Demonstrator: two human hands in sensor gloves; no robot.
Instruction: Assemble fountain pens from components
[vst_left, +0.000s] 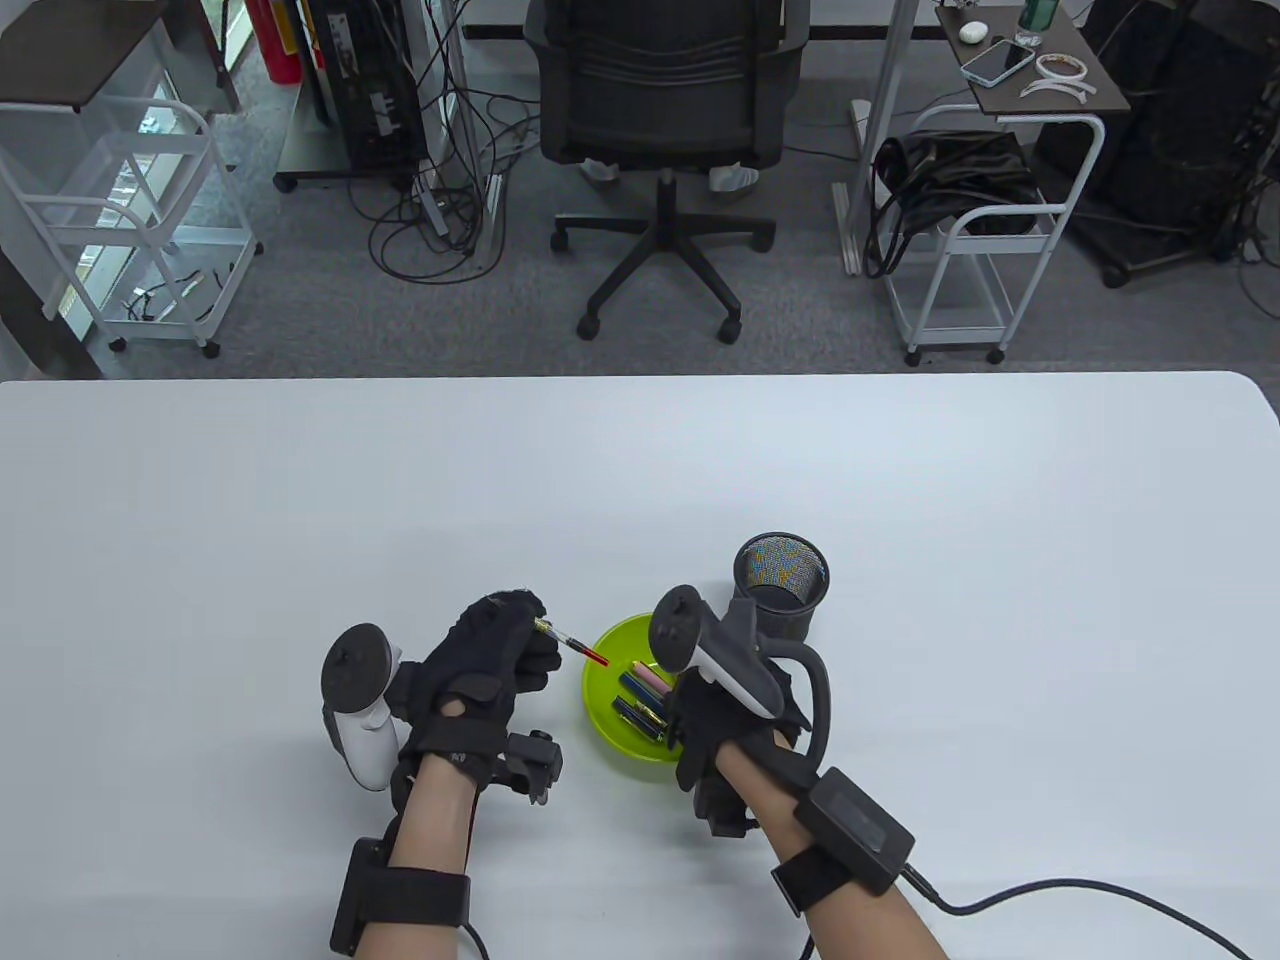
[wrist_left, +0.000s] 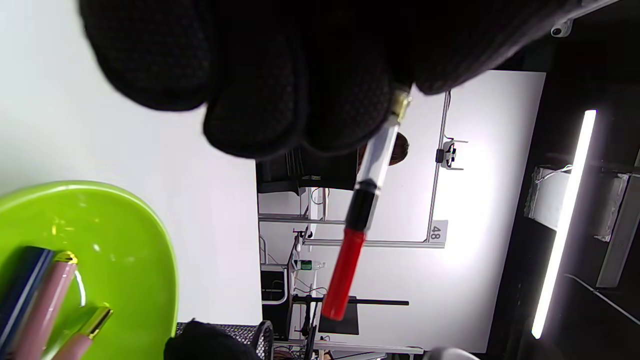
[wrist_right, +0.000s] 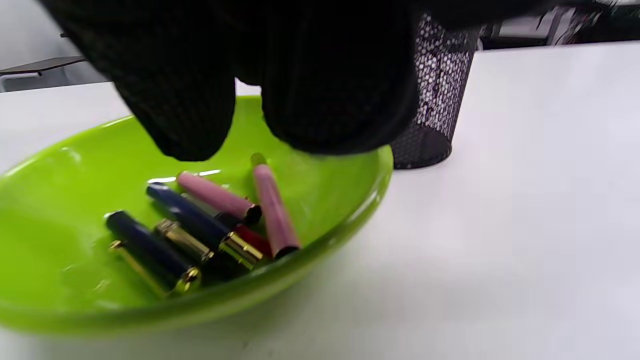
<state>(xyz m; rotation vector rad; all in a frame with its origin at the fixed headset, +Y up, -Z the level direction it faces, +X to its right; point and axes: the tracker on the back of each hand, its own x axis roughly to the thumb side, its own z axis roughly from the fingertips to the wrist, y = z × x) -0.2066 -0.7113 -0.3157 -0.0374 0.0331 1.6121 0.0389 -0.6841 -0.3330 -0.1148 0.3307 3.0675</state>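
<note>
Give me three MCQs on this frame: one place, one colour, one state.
1. Where is the mesh cup?
A. beside the green bowl, on its far right
B. inside the bowl
C. at the table's far left corner

2. Colour of the free end of the pen insert?
A. blue
B. red
C. pink

3. What is the left hand doing?
A. lying flat on the table
B. pinching the insert
C. gripping the cup

Key: 1 A, cup stands just outside the bowl's rim; 2 B, left wrist view shows red; 3 B, fingers close round its gold end.
</note>
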